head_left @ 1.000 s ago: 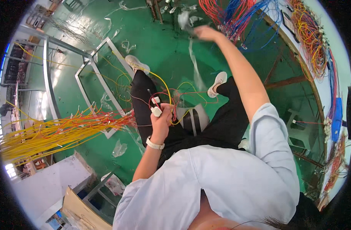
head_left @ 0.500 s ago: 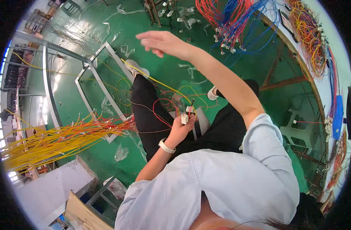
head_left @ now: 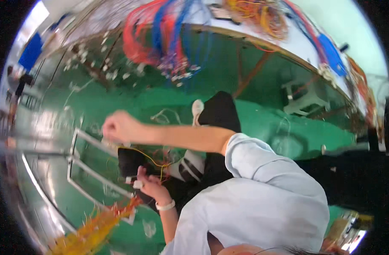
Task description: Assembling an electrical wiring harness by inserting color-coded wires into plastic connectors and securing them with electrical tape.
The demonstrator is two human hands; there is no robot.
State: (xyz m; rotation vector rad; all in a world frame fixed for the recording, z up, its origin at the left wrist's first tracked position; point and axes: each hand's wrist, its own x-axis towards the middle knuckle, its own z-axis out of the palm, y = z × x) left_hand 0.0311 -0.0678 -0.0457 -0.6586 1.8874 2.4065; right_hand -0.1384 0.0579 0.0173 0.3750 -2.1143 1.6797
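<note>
My left hand (head_left: 153,189) is closed around white plastic wire connectors (head_left: 138,184) over my left thigh. Red and yellow wires run from near its fingers, and a yellow wire (head_left: 145,156) arcs up and left from there. Farther out, my right hand (head_left: 121,127) hovers at the end of an outstretched forearm, above and beyond the left one. Its fingers look curled but are smeared by motion, so whether they hold anything does not show. The yellow wire passes just below this hand; contact between them cannot be made out.
A metal frame (head_left: 90,170) stands at left, with a bundle of yellow and orange wires (head_left: 90,231) below it. Red and blue wire bundles (head_left: 160,25) hang off a long table (head_left: 296,53) across the far side. A pale stool (head_left: 307,100) is under it. Another person (head_left: 18,85) is far left.
My view has swung to the right, bringing more of the table in. The right hand, with fingers stretched out before, now looks curled. My left hand still grips the connectors.
</note>
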